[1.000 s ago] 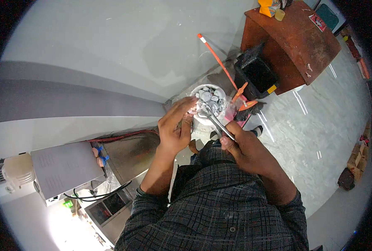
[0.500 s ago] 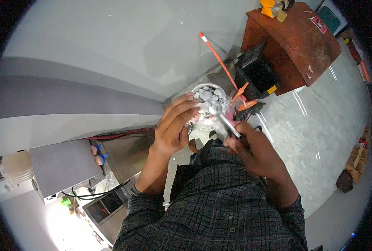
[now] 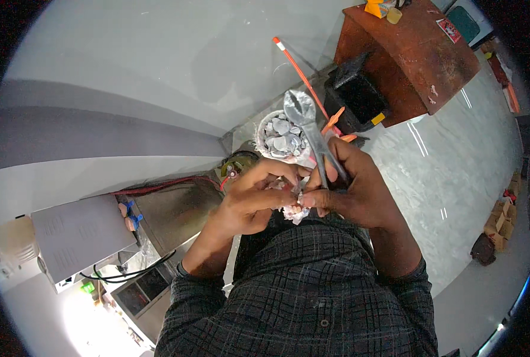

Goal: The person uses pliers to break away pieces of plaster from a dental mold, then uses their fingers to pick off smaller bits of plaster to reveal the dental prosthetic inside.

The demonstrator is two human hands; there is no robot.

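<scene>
Both hands meet in front of my shirt around a white, crumbly plaster-like lump (image 3: 295,214) with pinkish bits. My left hand (image 3: 247,202) grips it from the left, fingers curled round it. My right hand (image 3: 363,193) holds grey metal pliers (image 3: 314,134) by the handles, jaws pointing away from me, while its thumb and fingertips touch the lump. Fingers cover much of the lump. Just beyond my hands stands a round white tub (image 3: 261,141) with a ragged rim, filled with broken white-grey chunks (image 3: 284,143).
An orange-red stick (image 3: 301,71) leans against the wall beside a black bin (image 3: 357,98) and a brown desk (image 3: 408,56). Orange-handled items (image 3: 334,119) lie behind the pliers. A grey metal cabinet (image 3: 83,232) and black cables (image 3: 128,278) are at left.
The pliers have swung up from the tub, their jaws now pointing away from me. Both hands have drawn nearer my body and come together on the lump. The tub is now uncovered.
</scene>
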